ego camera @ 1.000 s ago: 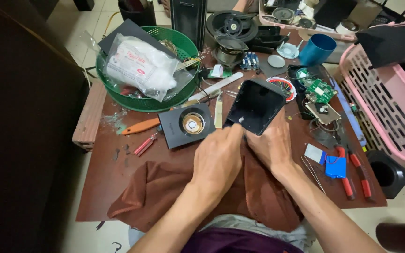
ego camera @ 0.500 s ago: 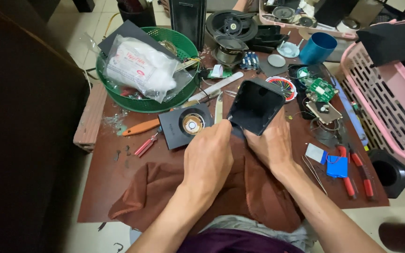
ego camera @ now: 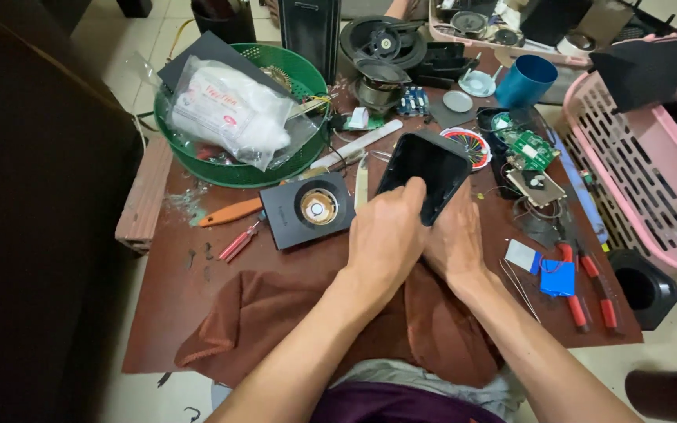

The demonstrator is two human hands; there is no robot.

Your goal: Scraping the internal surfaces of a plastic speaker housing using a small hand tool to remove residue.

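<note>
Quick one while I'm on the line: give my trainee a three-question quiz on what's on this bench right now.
1. True or false: both hands hold the black housing above the brown cloth.
2. Which thing lies just left of the left hand? A) blue cup B) black speaker panel with a round driver C) pink basket
3. Fill in: the red-handled pliers lie to the ____ of the right hand.

Key
1. True: each hand's grip is closed on the housing.
2. B: the speaker panel lies flat on the table; the blue cup and pink basket are further right.
3. right
</note>
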